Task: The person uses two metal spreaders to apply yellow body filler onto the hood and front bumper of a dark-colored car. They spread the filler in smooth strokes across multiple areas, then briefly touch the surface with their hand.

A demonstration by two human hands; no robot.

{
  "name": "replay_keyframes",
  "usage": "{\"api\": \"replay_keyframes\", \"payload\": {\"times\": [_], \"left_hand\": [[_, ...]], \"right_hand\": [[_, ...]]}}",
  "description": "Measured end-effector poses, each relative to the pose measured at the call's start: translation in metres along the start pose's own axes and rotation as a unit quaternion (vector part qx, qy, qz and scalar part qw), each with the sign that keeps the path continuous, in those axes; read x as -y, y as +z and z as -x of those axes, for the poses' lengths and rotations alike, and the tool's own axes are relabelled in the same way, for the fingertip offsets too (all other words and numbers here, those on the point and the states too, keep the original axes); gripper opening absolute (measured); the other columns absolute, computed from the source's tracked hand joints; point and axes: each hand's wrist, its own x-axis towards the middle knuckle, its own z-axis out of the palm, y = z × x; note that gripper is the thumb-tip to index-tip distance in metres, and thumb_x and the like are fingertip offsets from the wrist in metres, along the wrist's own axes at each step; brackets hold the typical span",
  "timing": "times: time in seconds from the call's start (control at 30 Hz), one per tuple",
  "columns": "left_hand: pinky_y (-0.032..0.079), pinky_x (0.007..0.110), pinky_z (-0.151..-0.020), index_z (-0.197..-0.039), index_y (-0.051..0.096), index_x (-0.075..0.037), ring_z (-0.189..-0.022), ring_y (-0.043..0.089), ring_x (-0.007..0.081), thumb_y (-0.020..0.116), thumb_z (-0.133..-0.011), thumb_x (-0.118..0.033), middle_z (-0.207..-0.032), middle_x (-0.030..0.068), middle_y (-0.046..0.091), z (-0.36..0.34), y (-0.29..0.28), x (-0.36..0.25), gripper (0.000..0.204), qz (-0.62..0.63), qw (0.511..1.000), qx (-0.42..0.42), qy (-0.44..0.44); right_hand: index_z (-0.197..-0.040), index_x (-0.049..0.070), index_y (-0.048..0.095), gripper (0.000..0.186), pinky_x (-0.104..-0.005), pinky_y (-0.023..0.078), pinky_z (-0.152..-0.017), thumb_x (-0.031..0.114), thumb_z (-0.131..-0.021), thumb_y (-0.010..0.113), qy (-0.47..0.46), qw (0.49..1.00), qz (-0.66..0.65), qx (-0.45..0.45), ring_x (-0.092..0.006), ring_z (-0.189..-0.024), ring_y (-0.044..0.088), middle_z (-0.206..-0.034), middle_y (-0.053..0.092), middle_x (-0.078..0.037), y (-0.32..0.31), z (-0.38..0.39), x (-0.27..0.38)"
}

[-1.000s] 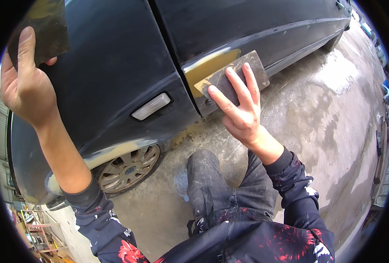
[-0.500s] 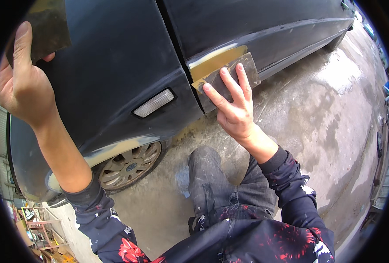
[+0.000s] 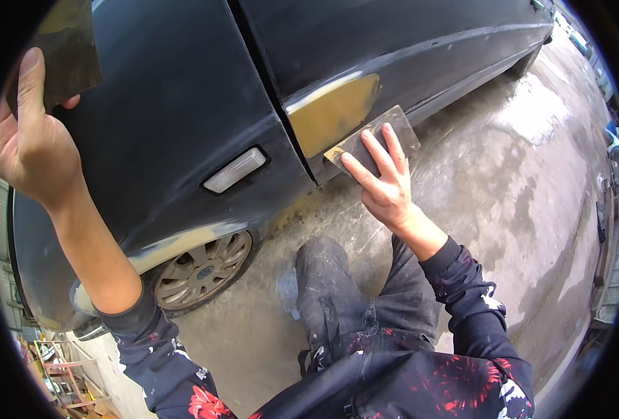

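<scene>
The flat dark plate (image 3: 407, 133) was right there, just beside the near right edge of the yellow patch (image 3: 337, 108) low on the dark car (image 3: 170, 91)! The right hand (image 3: 386, 192) held it, 3 fingers spread across; whether it touched the panel, I couldn't tell. Out left, the left hand (image 3: 37, 150) gripped a 2nd plate (image 3: 72, 63), yellow showing toward its far end. Nearer sat a side lamp (image 3: 236, 170), then a wheel (image 3: 203, 272); concrete floor (image 3: 491, 202) stretched right.

Bright daylight reaches you, glaring white on the concrete floor (image 3: 487, 202) beside the car (image 3: 177, 105), whose outline your fisheye view bends.
</scene>
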Motion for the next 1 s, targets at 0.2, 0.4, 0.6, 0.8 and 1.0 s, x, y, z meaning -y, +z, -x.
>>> {"api": "replay_keyframes", "payload": {"times": [0.2,0.4,0.6,0.8,1.0], "left_hand": [[0.060,0.027,-0.067,-0.111,0.073,0.003,-0.084,0.071,0.0160,0.061,-0.098,-0.003,-0.105,0.0136,0.074,0.001,0.004,-0.007,0.019,0.186,0.976,-0.023,-0.114],[0.054,0.023,-0.059,-0.101,0.074,-0.003,-0.072,0.070,0.0124,0.062,-0.100,-0.017,-0.092,0.0075,0.075,0.001,0.006,-0.016,0.018,0.309,0.938,-0.038,-0.154],[0.054,0.023,-0.059,-0.100,0.075,-0.003,-0.071,0.070,0.0131,0.062,-0.099,-0.015,-0.093,0.0083,0.076,-0.005,0.005,-0.015,0.018,0.328,0.935,-0.024,-0.136],[0.053,0.025,-0.063,-0.104,0.073,0.000,-0.074,0.068,0.0136,0.058,-0.102,-0.016,-0.095,0.0087,0.075,-0.002,0.003,-0.005,0.022,0.304,0.941,-0.006,-0.151],[0.055,0.025,-0.063,-0.104,0.073,0.000,-0.073,0.069,0.0142,0.058,-0.102,-0.015,-0.096,0.0092,0.075,-0.001,0.003,0.014,0.022,0.281,0.952,0.005,-0.126]], "right_hand": [[-0.124,0.023,0.071,0.070,-0.0491,0.046,-0.101,-0.009,-0.063,0.062,0.019,0.999,-0.014,-0.034,-0.0452,-0.137,0.043,-0.141,0.055,-0.016,-0.018,-0.057,0.013],[-0.124,0.022,0.070,0.068,-0.0459,0.049,-0.093,-0.007,-0.063,0.063,0.010,1.000,-0.002,-0.003,-0.0463,-0.135,0.044,-0.139,0.055,-0.015,-0.029,-0.088,0.030],[-0.124,0.022,0.070,0.066,-0.0459,0.049,-0.092,-0.006,-0.065,0.062,0.032,0.998,-0.014,0.057,-0.0445,-0.134,0.045,-0.138,0.056,-0.015,-0.036,-0.093,0.034],[-0.122,0.021,0.070,0.064,-0.0455,0.049,-0.089,-0.007,-0.065,0.061,0.011,1.000,-0.007,0.014,-0.0438,-0.133,0.046,-0.137,0.057,-0.015,-0.039,-0.095,0.033],[-0.121,0.020,0.070,0.061,-0.0461,0.049,-0.088,-0.007,-0.067,0.063,0.020,0.998,0.005,0.056,-0.0425,-0.131,0.047,-0.135,0.057,-0.015,-0.045,-0.103,0.036]]}}
